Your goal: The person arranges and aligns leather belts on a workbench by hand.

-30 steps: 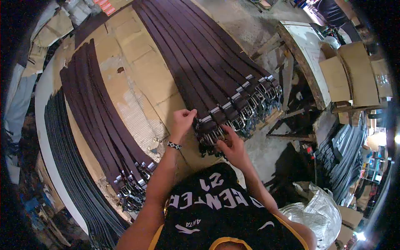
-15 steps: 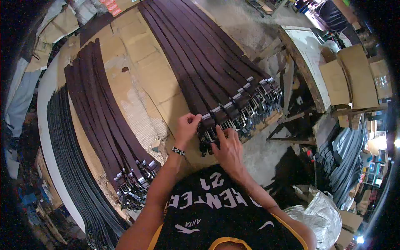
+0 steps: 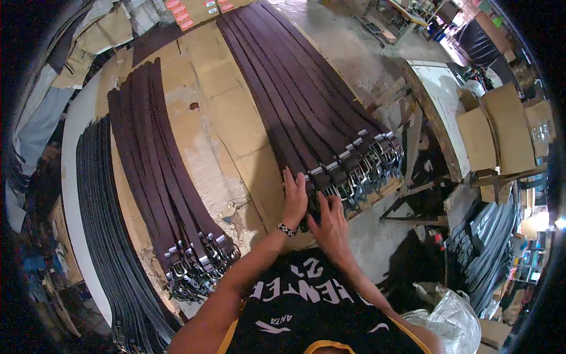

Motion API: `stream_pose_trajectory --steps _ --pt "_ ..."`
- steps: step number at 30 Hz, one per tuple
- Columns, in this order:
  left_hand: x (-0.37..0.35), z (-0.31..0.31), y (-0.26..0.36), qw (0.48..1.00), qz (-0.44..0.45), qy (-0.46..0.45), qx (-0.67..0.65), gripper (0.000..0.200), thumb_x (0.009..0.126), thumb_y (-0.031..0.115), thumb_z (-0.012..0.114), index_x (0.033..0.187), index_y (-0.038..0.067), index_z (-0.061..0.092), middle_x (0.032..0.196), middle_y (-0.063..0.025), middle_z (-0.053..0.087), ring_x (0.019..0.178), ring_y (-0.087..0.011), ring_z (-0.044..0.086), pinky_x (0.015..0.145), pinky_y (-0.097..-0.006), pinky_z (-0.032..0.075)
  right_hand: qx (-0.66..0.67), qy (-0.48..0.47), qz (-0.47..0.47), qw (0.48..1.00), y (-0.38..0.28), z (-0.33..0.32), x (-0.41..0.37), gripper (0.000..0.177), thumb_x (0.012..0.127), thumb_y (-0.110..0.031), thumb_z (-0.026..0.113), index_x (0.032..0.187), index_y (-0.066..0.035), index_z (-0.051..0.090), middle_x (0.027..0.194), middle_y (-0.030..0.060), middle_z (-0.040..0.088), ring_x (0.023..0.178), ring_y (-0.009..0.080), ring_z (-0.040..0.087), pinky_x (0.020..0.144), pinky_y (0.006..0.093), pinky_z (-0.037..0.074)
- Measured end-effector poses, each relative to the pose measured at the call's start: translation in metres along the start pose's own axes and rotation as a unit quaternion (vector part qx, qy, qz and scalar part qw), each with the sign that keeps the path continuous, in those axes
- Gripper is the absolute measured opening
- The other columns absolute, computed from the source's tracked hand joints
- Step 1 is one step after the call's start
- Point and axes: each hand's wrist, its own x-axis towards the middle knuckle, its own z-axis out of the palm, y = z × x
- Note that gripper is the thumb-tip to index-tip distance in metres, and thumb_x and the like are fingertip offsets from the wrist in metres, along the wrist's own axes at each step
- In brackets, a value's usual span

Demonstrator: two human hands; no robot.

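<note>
Long dark brown belts [image 3: 295,88] lie side by side on the cardboard, their metal buckles [image 3: 354,174] lined up at the near edge. My left hand [image 3: 295,197], with a patterned bracelet at the wrist, rests on the leftmost belt's buckle end, fingers stretched out. Just to its right, my right hand [image 3: 330,224] touches the near side of the same buckle end, its fingers bent and apart. Both palms hide part of that end. A second bunch of brown belts [image 3: 147,147] lies further left, beside a stack of black belts [image 3: 97,194].
Cardboard [image 3: 224,130] covers the table. Red-labelled boxes [image 3: 191,12] stand at the far edge. To the right are a white-topped table [image 3: 436,94], cardboard boxes [image 3: 501,130] and a pile of dark strips [image 3: 489,236]. A silvery bag [image 3: 442,312] lies at lower right.
The view has shifted, so the belts appear lower and further right. My left hand has gone from pinched fingers at the belt's edge to stretched fingers, closer to my right hand.
</note>
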Motion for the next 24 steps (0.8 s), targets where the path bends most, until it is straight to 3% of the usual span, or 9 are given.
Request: stream_pose_trajectory --steps 1,6,9,11,15,18,19,22,24 --pt "0.000 -0.001 0.003 0.999 -0.014 -0.008 -0.032 0.073 0.105 0.044 0.034 0.152 -0.007 0.013 0.159 -0.0275 0.013 0.149 -0.0385 0.011 0.122 -0.0392 0.008 -0.001 0.002 -0.005 1.000 0.002 0.001 0.000 0.064 0.079 -0.016 0.075 0.135 0.000 0.047 0.118 0.0211 0.050 0.108 0.0394 0.055 0.087 0.0440 0.050" --pt "0.007 0.000 -0.016 0.997 0.013 -0.005 -0.076 0.075 0.105 0.046 0.035 0.152 -0.008 0.013 0.160 -0.0248 0.014 0.150 -0.0337 0.012 0.121 -0.0362 0.009 0.002 -0.002 -0.013 1.000 0.006 0.000 -0.003 0.065 0.079 -0.016 0.075 0.135 0.000 0.047 0.119 0.0220 0.050 0.109 0.0397 0.055 0.088 0.0438 0.050" --pt "0.017 0.006 -0.035 0.994 0.002 0.017 -0.105 0.075 0.105 0.047 0.036 0.152 -0.007 0.014 0.160 -0.0224 0.016 0.150 -0.0308 0.014 0.121 -0.0345 0.011 0.016 0.040 -0.048 0.998 0.015 -0.003 -0.003 0.060 0.080 -0.015 0.074 0.133 -0.001 0.050 0.117 0.0193 0.053 0.101 0.0349 0.059 0.082 0.0413 0.051" --pt "0.028 0.011 -0.049 0.990 -0.004 0.046 -0.133 0.075 0.104 0.048 0.036 0.153 -0.006 0.015 0.161 -0.0210 0.017 0.149 -0.0290 0.016 0.120 -0.0335 0.012 0.063 0.017 0.003 0.998 0.020 -0.017 0.000 0.054 0.082 -0.012 0.072 0.131 -0.002 0.053 0.115 0.0165 0.056 0.093 0.0290 0.062 0.075 0.0377 0.052" --pt "0.044 -0.014 -0.013 0.993 -0.030 0.061 -0.096 0.072 0.104 0.050 0.034 0.150 -0.005 0.027 0.157 -0.0190 0.029 0.147 -0.0274 0.025 0.119 -0.0332 0.018 0.160 0.038 -0.016 0.986 0.055 -0.045 0.023 0.041 0.085 -0.006 0.067 0.125 -0.003 0.059 0.108 0.0104 0.061 0.078 0.0183 0.062 0.062 0.0301 0.050" --pt "0.099 -0.025 -0.005 0.984 -0.040 0.014 -0.175 0.068 0.104 0.049 0.032 0.146 -0.005 0.036 0.151 -0.0161 0.040 0.140 -0.0248 0.036 0.116 -0.0321 0.025 0.158 0.027 0.019 0.987 0.076 -0.080 0.062 0.038 0.086 -0.007 0.066 0.122 -0.002 0.059 0.106 0.0182 0.063 0.095 0.0347 0.062 0.083 0.0408 0.050" --pt "0.117 -0.026 -0.004 0.978 -0.044 0.001 -0.202 0.068 0.104 0.049 0.032 0.145 -0.005 0.039 0.149 -0.0152 0.044 0.138 -0.0239 0.040 0.115 -0.0318 0.027 0.184 0.043 0.038 0.981 0.091 -0.081 0.075 0.034 0.086 -0.007 0.065 0.120 -0.001 0.061 0.103 0.0172 0.064 0.092 0.0333 0.064 0.083 0.0405 0.051" --pt "0.182 -0.026 0.004 0.971 -0.107 0.077 -0.202 0.068 0.103 0.050 0.032 0.143 -0.005 0.043 0.146 -0.0140 0.048 0.135 -0.0215 0.043 0.114 -0.0314 0.028 0.175 0.061 0.012 0.983 0.137 -0.094 0.131 0.031 0.087 -0.007 0.064 0.117 0.000 0.062 0.104 0.0167 0.065 0.092 0.0312 0.064 0.083 0.0394 0.052" --pt "0.228 -0.041 -0.004 0.978 -0.114 0.073 -0.156 0.071 0.103 0.051 0.034 0.145 -0.005 0.039 0.148 -0.0148 0.045 0.137 -0.0225 0.040 0.115 -0.0315 0.027 0.164 0.063 0.000 0.984 0.155 -0.100 0.174 0.029 0.088 -0.007 0.063 0.116 0.001 0.062 0.102 0.0165 0.065 0.091 0.0304 0.064 0.083 0.0383 0.052"
